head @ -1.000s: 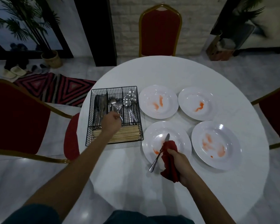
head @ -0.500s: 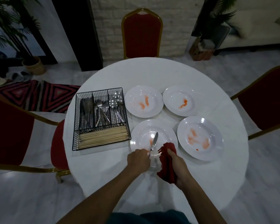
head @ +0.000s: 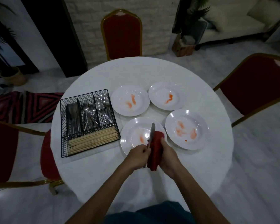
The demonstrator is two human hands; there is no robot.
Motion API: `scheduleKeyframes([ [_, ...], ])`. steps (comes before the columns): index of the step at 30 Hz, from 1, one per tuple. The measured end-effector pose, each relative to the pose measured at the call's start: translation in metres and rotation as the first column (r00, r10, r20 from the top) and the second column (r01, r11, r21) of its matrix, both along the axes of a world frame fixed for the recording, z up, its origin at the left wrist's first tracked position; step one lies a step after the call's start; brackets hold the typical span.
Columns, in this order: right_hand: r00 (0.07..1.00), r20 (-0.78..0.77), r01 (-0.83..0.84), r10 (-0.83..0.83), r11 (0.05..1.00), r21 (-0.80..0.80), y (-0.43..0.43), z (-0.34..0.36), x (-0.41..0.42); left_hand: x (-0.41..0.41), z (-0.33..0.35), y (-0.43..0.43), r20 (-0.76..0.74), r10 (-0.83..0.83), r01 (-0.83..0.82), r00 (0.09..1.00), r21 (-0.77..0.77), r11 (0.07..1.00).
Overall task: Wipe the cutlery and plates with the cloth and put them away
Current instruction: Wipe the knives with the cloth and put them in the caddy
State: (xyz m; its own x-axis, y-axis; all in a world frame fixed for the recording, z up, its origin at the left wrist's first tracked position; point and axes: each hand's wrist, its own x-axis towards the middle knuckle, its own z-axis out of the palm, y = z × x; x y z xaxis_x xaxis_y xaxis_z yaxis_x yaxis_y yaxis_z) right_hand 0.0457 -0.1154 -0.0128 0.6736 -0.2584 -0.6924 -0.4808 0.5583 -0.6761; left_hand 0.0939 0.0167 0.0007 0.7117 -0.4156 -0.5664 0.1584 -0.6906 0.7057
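Head view, centre to lower centre of frame. Clamping knife (head: 152, 132) handle in curled left grip (head: 138, 156), blade pointing up over near plate (head: 128, 143). Bunching red cloth (head: 155, 151) in wrapped right grip (head: 168, 156), pressed against blade. Upper right on table (head: 168, 70): three more smeared plates (head: 130, 101). Centre left: wire basket (head: 61, 126) with cutlery (head: 89, 113), chopsticks (head: 92, 139).

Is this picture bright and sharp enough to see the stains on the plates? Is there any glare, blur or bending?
Head view: the light is dim, but the orange stains are readable; small glare spots sit on the near left plate and the near right plate; the sofa at top right is smeared by blur; the wide lens makes the dark pillar lean.
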Motion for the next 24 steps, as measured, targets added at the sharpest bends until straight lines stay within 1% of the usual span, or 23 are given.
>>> scheduleKeyframes([
  [2, 0.994, 0.012, -0.104, 0.106, 0.991, -0.080, 0.013, 0.006, 0.005, -0.004, 0.014, -0.007, 0.033, -0.078, 0.077, 0.996, 0.022, 0.997],
  [4, 0.990, 0.044, -0.124, 0.130, 0.984, -0.125, 0.014, 0.011, 0.009, -0.008, 0.027, -0.007, 0.050, -0.108, 0.107, 0.993, 0.017, 0.994],
  [11, 0.997, 0.082, 0.004, 0.011, 0.983, -0.184, -0.015, 0.034, 0.031, -0.019, 0.045, 0.003, 0.065, -0.111, 0.114, 0.992, -0.044, 0.992],
  [13, 0.996, 0.084, 0.035, -0.019, 0.979, -0.203, -0.023, 0.036, 0.035, -0.018, 0.047, 0.009, 0.044, -0.122, 0.125, 0.992, -0.067, 0.990],
  [15, 0.990, 0.079, 0.127, -0.113, 0.970, -0.205, -0.035, 0.036, 0.038, -0.017, 0.043, 0.019, -0.003, -0.113, 0.113, 0.994, -0.099, 0.989],
  [16, 0.978, 0.068, 0.207, -0.197, 0.959, -0.193, -0.043, 0.036, 0.040, -0.016, 0.040, 0.025, -0.034, -0.089, 0.083, 0.995, -0.131, 0.988],
  [18, 0.937, 0.045, 0.350, -0.347, 0.922, -0.167, -0.062, 0.036, 0.041, -0.017, 0.034, 0.035, -0.112, 0.008, -0.032, 0.994, -0.218, 0.975],
  [19, 0.926, 0.038, 0.377, -0.376, 0.913, -0.155, -0.069, 0.036, 0.039, -0.016, 0.032, 0.039, -0.152, 0.073, -0.110, 0.986, -0.252, 0.962],
  [20, 0.923, 0.033, 0.383, -0.382, 0.914, -0.135, -0.070, 0.036, 0.037, -0.014, 0.030, 0.041, -0.197, 0.145, -0.197, 0.970, -0.278, 0.940],
  [22, 0.944, 0.035, 0.330, -0.328, 0.941, -0.075, -0.056, 0.037, 0.034, -0.008, 0.029, 0.040, -0.321, 0.274, -0.373, 0.907, -0.308, 0.875],
  [24, 0.975, 0.019, 0.224, -0.223, 0.973, -0.050, -0.026, 0.038, 0.029, -0.002, 0.033, 0.033, -0.457, 0.335, -0.502, 0.824, -0.315, 0.805],
])
